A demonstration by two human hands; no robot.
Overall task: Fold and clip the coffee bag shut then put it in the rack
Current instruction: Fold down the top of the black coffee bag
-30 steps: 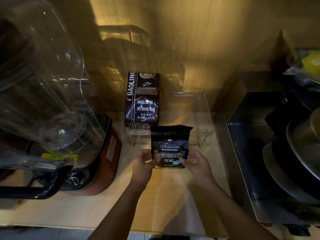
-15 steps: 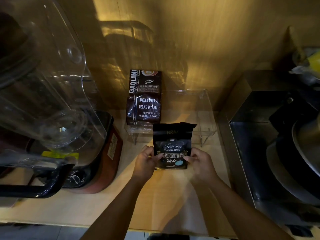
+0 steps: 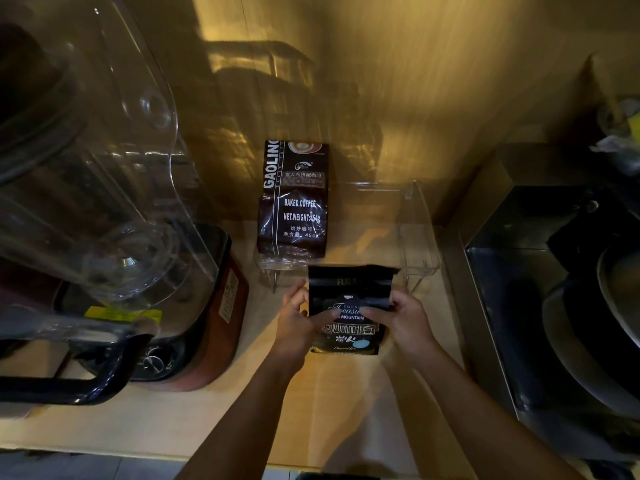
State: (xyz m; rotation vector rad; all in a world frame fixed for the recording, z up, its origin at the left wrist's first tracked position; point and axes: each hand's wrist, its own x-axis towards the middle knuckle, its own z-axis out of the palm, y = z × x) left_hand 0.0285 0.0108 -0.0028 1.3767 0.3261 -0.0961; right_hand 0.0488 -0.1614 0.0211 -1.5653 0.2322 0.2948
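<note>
Holding the small black coffee bag (image 3: 349,313) upright between them, both hands grip its sides. The left hand (image 3: 298,327) has its fingers curled round the left edge and its thumb pressed across the printed front; the right hand (image 3: 398,320) closes on the right edge the same way, thumb on the label. The bag's bottom rests on the wooden counter (image 3: 194,417), and its top stands open-looking and unfolded, a little skewed to the right. Just behind it sits a clear plastic rack (image 3: 415,237) against the wall, with a larger brown coffee bag (image 3: 294,202) standing in its left end. A blender (image 3: 114,209) with a clear jug fills the left of the counter. A dark metal sink (image 3: 540,306) holding pans lies to the right.
</note>
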